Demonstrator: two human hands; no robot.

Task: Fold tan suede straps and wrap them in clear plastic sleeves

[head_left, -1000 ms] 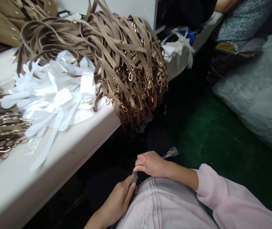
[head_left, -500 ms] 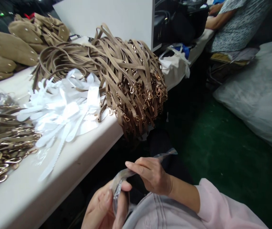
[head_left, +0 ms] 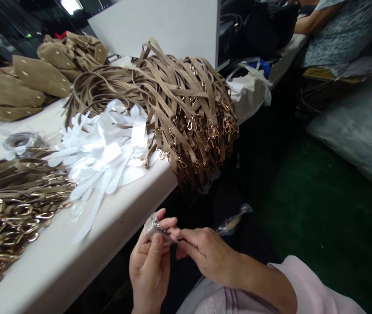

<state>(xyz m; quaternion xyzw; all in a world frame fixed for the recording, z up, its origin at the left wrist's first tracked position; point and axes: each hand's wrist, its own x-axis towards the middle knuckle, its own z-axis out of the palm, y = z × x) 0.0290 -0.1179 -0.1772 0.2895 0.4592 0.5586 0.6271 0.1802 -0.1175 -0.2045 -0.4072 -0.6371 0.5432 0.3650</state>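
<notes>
Above my lap, my left hand (head_left: 150, 266) has its thumb and fingers closed on a strap wrapped in clear plastic (head_left: 153, 227). The wrapped part is bunched around the fingers. My right hand (head_left: 210, 253) pinches the same strap close to the left fingertips, and its pinch is partly hidden. Past the right hand, a loose end in clear film (head_left: 235, 222) sticks out over the dark trousers. On the bench beyond lies a large heap of brown straps (head_left: 186, 100) with gold clasps, some hanging over the edge.
White paper strips (head_left: 104, 148) lie on the white bench (head_left: 114, 226). To the left are more straps with gold hooks (head_left: 16, 218), a plastic-wrapped coil (head_left: 22, 141) and brown studded pieces (head_left: 38, 74). A co-worker (head_left: 346, 35) sits at back right, near a big translucent bag (head_left: 362, 126).
My left hand has turned more upright, bunching the wrapped strap. The right hand has come down to pinch near the left fingertips. The view has shifted left.
</notes>
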